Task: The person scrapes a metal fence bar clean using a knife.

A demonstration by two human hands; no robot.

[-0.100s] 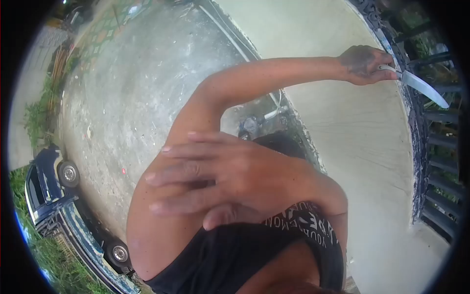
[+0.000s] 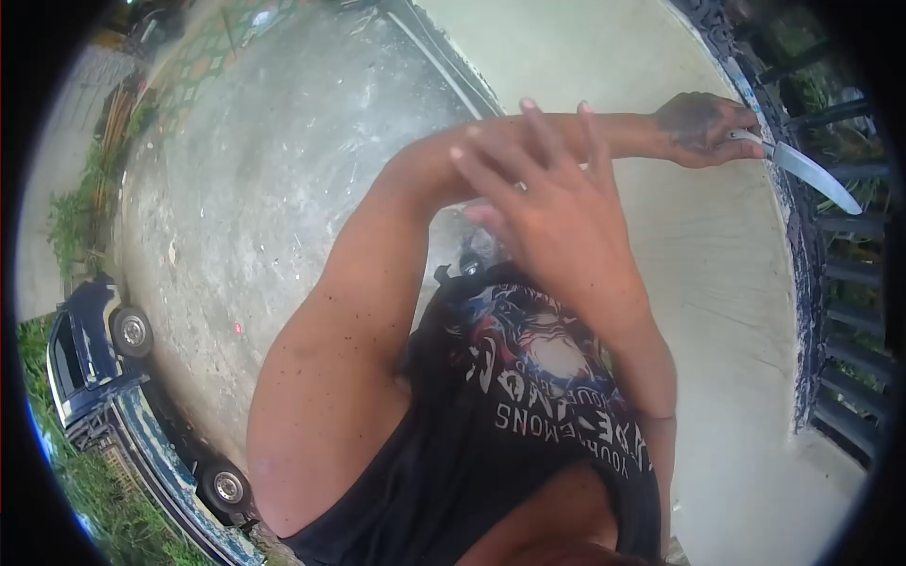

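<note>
My left hand (image 2: 708, 129) is closed around the pale handle of a knife (image 2: 816, 177) at the right, beside the rough wall edge. Its wide, light blade points down and to the right, overlapping the dark railing. A dark patch covers the back of this hand. The left arm bends at the elbow and reaches across to the right. Over its forearm, my right hand (image 2: 566, 212) shows its back, fingers spread and slightly blurred, holding nothing. Below it is my black sleeveless shirt (image 2: 528, 424) with printed lettering.
A pale wall (image 2: 708, 283) runs down the right, bordered by a dark railing (image 2: 849, 330). Grey concrete ground (image 2: 264, 170) lies to the left, with a worn dark pickup truck (image 2: 142, 415) at lower left. Near the wall's base is a pipe (image 2: 439, 61).
My right hand has swung from over the left upper arm up and to the right, over the left forearm, its fingers turning upward. The knife has barely moved.
</note>
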